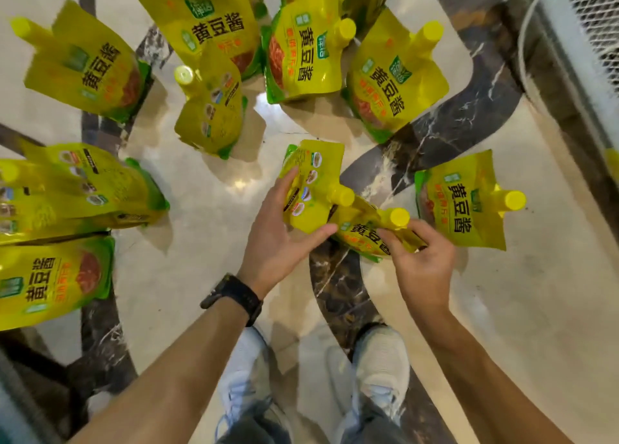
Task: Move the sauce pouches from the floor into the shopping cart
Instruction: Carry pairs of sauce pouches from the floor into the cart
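Left hand (279, 239) grips 1 sauce pouch (310, 185); right hand (420, 259) pinches another pouch (363, 234); contents apparently sealed inside.

floor (207, 215): glossy cream marble | dark veined inlay (445, 122) (curved) | glare patches

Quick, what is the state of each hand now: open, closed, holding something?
Left hand: closed around the pouch showing its back side.
Right hand: closed on the pouch showing its front side, just below the cap.
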A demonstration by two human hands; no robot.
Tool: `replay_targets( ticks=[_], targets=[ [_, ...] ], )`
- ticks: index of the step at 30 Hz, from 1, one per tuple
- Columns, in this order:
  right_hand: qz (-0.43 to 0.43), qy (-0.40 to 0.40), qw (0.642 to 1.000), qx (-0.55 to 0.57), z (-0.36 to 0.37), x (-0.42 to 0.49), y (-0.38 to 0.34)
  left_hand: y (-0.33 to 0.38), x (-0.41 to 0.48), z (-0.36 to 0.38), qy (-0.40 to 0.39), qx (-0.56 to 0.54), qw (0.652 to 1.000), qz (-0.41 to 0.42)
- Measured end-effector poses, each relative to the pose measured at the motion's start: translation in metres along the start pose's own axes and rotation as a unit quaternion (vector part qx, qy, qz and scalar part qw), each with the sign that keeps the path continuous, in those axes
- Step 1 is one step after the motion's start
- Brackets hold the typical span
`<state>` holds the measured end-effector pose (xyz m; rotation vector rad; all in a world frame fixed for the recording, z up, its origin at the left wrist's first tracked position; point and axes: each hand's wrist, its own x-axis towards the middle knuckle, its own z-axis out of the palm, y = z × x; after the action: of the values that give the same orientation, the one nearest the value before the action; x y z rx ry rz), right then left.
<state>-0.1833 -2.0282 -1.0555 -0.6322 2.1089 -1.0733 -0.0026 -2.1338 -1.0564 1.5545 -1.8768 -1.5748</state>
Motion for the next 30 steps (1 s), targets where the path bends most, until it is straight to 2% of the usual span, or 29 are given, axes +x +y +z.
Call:
replay_targets(
  ticks=[4,8,9,12,14,16,18,22,25,30],
  targets=[
    [0.041,-0.009,0.999,0.033,0.001,-0.002,0.017,-0.02,0.009,0.018,-0.013,0.097,0.993,0.072],
    [0.036,-0.055,0.997,0.041,-0.003,-0.007,0.041,-0.034,0.021,0.01,0.102,-0.002,0.994,0.046],
    [0.034,-0.072,0.996,0.038,-0.001,-0.006,0.05,-0.036,0.027,-0.002,0.098,-0.045,0.994,0.031],
    [0.038,-0.101,0.993,0.041,0.006,0.002,0.063,-0.047,0.044,-0.051,-0.015,-0.163,0.986,-0.022],
    [0.038,-0.081,0.994,0.057,0.013,0.011,0.066,-0.059,0.049,-0.06,-0.045,-0.192,0.979,-0.047],
    [0.022,-0.054,0.997,0.051,0.021,0.019,0.065,-0.072,0.044,-0.039,0.011,-0.185,0.98,-0.067],
    [0.026,-0.059,0.997,0.053,0.028,0.024,0.063,-0.077,0.035,-0.011,0.068,-0.173,0.979,-0.09],
    [0.052,-0.097,0.994,0.012,0.024,0.037,0.039,-0.063,0.038,-0.007,0.105,-0.178,0.972,-0.109],
    [0.082,-0.152,0.985,0.011,0.003,0.036,-0.002,-0.029,0.027,-0.045,0.025,-0.166,0.98,-0.108],
    [0.208,-0.206,0.943,0.16,-0.059,-0.025,-0.091,0.061,-0.045,-0.101,-0.092,-0.17,0.971,-0.142]
  ],
)
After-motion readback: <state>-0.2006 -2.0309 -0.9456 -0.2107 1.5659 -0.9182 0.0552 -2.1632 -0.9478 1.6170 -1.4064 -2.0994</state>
